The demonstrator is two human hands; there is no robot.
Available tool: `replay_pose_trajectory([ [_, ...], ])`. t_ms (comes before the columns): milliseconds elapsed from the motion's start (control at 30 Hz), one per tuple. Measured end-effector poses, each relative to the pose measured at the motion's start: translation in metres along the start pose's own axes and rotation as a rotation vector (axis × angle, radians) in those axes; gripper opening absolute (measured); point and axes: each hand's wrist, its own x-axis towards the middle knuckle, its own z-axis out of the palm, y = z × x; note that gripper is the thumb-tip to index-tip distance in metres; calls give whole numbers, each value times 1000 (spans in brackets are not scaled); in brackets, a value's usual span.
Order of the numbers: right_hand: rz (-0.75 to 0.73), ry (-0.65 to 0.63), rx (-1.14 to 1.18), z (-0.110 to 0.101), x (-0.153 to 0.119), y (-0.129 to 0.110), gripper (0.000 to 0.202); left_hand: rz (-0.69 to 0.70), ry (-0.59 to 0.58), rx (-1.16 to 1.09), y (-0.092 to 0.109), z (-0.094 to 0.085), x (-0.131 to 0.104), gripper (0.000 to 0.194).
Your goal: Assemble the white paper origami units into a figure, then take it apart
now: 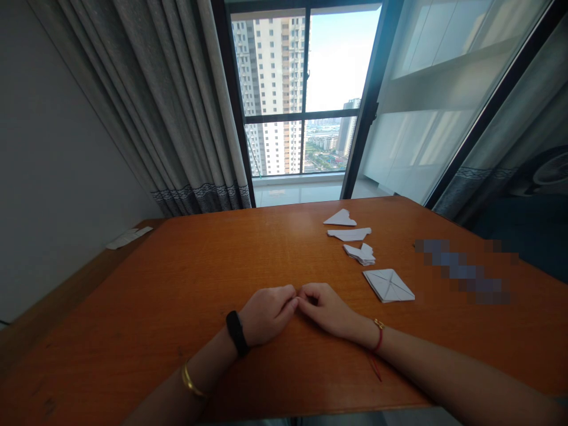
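Note:
My left hand [269, 313] rests on the wooden table [199, 272] with its fingers curled closed; a black band is on the wrist. My right hand [329, 309] lies beside it, also closed, its fingertips touching those of the left. Nothing shows in either hand. Nearest to the right hand is a folded white paper square [389, 285] with crease lines. Beyond it, in a column, lie a folded paper piece with a notched outline [360, 254], a long flat paper shape [349, 234] and a paper triangle with a scalloped edge [341, 218].
A blurred-out patch [465, 272] covers something on the table's right side. White paper [128, 238] lies on a ledge at the far left. Grey curtains [195, 118] and a sliding glass door [306, 112] stand behind the table's far edge.

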Motion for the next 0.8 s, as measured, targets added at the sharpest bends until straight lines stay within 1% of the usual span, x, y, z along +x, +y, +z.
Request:
replay_pose_trajectory([
  [133, -7, -2, -3, 0, 0, 0, 30, 1, 4, 2, 0, 0, 0, 26],
  [333, -1, -10, 1, -1, 0, -3, 31, 6, 0, -2, -1, 0, 0, 24],
  [800, -9, 2, 0, 0, 0, -1, 30, 10, 2, 27, -1, -1, 1, 23],
])
